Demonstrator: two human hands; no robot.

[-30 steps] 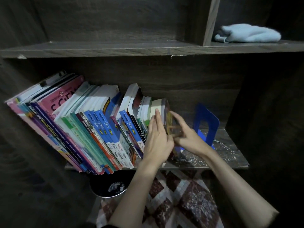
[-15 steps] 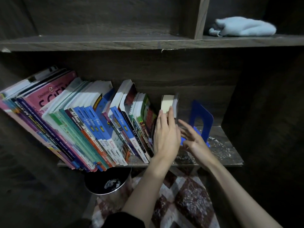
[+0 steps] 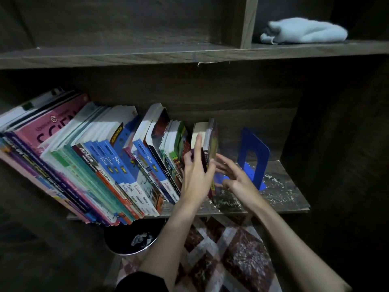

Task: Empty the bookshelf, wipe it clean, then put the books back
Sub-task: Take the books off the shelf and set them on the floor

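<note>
Books (image 3: pixel 109 165) stood packed along the lower shelf (image 3: pixel 280 199), leaning left, the last small pair (image 3: pixel 207 140) upright at the row's right end; judged the refill nearly finished, though dust-like specks on the bare board by the blue bookend (image 3: pixel 253 159) left the wiping in doubt. Left hand (image 3: pixel 196 178) lay flat, fingers extended, against that pair; right hand (image 3: pixel 233 178) hung spread and empty just beside them, gripping nothing. Pale cloth (image 3: pixel 303 31) sat bunched on the upper shelf; bookend not yet against the row.
</note>
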